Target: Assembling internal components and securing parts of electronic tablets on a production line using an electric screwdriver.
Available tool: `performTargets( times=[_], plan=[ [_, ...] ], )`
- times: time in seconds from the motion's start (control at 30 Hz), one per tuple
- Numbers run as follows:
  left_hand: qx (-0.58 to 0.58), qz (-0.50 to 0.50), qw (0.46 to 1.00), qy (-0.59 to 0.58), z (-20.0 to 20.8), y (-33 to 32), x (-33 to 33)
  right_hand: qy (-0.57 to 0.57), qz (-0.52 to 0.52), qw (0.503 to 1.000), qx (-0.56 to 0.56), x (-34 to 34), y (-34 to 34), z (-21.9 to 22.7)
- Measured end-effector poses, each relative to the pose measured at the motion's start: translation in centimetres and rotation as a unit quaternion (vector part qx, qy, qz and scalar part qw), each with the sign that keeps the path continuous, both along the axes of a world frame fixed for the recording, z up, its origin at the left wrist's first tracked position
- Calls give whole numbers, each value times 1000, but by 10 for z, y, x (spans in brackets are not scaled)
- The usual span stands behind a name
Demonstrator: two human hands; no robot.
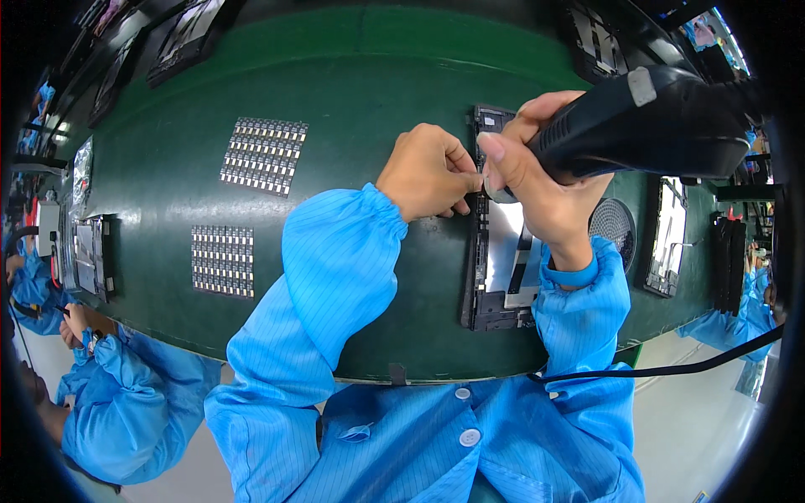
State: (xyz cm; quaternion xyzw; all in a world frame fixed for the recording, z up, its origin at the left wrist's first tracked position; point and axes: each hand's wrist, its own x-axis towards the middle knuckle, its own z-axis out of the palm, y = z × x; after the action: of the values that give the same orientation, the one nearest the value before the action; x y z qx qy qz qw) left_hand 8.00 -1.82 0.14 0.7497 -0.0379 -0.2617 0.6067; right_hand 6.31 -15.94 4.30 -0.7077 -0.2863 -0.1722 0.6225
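Observation:
My right hand [545, 176] is wrapped round a black handheld device [646, 126] with a thick rounded body. Its narrower end points down and left, over a flat black-framed unit [474, 277] with silvery plates inside. Beside that end, the fingertips of my left hand [432, 172] are pinched together at the unit's left edge. Whatever lies between them is too small or hidden to make out. My right hand and the device cover much of the unit's upper part. A blue band [574, 272] circles my right wrist.
Two sheets of small parts, an upper [264, 155] and a lower [222, 261], lie on the green table [352, 92]. Right of my hands are a round dark mesh object [614, 230] and another framed unit [668, 239]. A black cable [671, 369] crosses lower right. A co-worker [126, 402] sits left.

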Motion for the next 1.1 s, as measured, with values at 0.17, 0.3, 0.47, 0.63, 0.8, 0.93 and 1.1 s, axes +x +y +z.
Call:
performTargets(
  times=[0.17, 0.3, 0.47, 0.63, 0.8, 0.93, 1.1],
  plan=[
    [14, 1, 1000, -12, 4, 4, -2, 19, 7, 1000, 24, -1, 4, 3],
    [27, 8, 1000, -10, 6, 13, -4, 35, 5, 999, 40, -3, 7, 0],
    [52, 45, 991, -113, 42, 70, -20, 63, -32, 992, 105, -2, 2, 4],
    [288, -20, 919, -267, 39, 140, -63, -4, 1, 993, 118, -2, -25, 24],
    [290, -27, 904, -314, 25, 129, -77, 17, -71, 996, 45, -23, -82, 40],
    [330, -58, 901, -276, 33, 131, -71, 34, -126, 982, 138, -42, -140, 28],
    [284, -23, 942, -177, 18, 117, -65, 13, -196, 966, 169, -62, -181, 11]
  ],
)
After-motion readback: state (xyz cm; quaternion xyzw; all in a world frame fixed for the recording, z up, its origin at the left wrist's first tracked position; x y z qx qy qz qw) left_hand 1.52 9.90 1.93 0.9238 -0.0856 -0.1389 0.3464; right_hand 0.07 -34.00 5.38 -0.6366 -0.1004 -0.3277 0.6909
